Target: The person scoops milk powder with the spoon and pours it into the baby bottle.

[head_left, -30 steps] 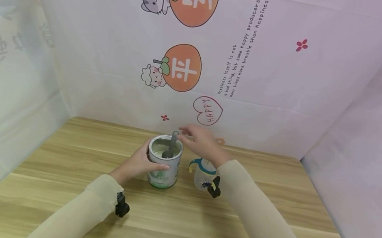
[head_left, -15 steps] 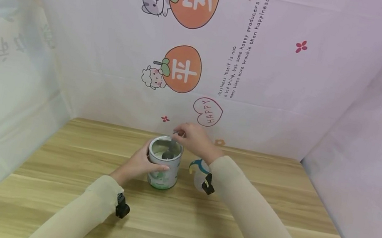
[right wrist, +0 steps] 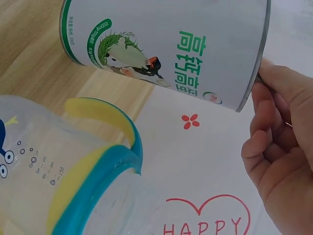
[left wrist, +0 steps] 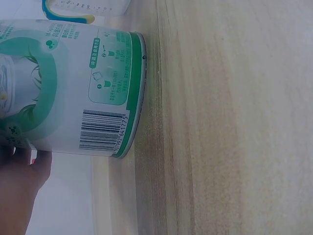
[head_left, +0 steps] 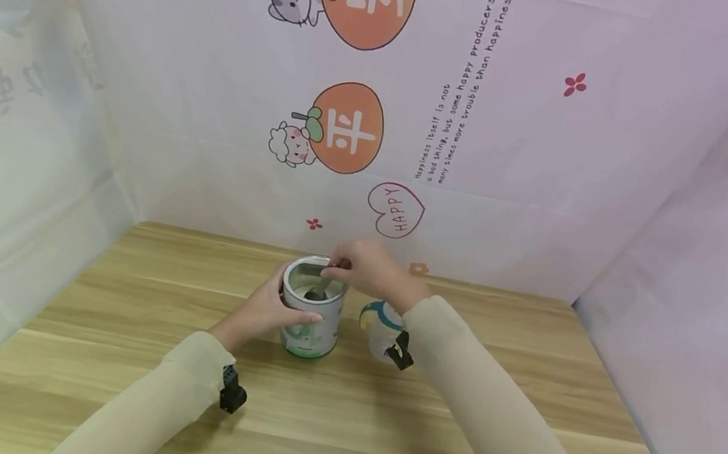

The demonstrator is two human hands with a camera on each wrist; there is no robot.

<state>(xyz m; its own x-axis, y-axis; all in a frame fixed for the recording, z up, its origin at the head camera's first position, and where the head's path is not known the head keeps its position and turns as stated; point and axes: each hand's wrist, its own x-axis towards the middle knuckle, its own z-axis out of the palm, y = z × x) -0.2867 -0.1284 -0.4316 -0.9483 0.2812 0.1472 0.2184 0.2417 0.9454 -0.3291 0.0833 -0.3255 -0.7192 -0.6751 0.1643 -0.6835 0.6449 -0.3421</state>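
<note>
An open milk powder can (head_left: pixel 310 334), white with green print, stands on the wooden table. My left hand (head_left: pixel 268 309) grips its left side, thumb across the front; part of that hand shows low in the left wrist view behind the can (left wrist: pixel 73 88). My right hand (head_left: pixel 373 270) pinches the handle of a grey scoop (head_left: pixel 317 294), whose bowl is down inside the can near pale powder. In the right wrist view the fingers of my right hand (right wrist: pixel 281 132) are curled at the can's rim, with the scoop mostly hidden.
Just right of the can is a clear baby bottle (head_left: pixel 382 334) with blue and yellow handles, partly behind my right wrist. A printed white cloth wall (head_left: pixel 498 201) rises at the table's back edge, with cloth on both sides. The wooden table (head_left: pixel 316 428) extends in front.
My right hand has moved left onto the scoop's handle, closed its fingers on it and lowered toward the can's mouth. The scoop has tilted and sunk slightly. My left hand keeps its hold.
</note>
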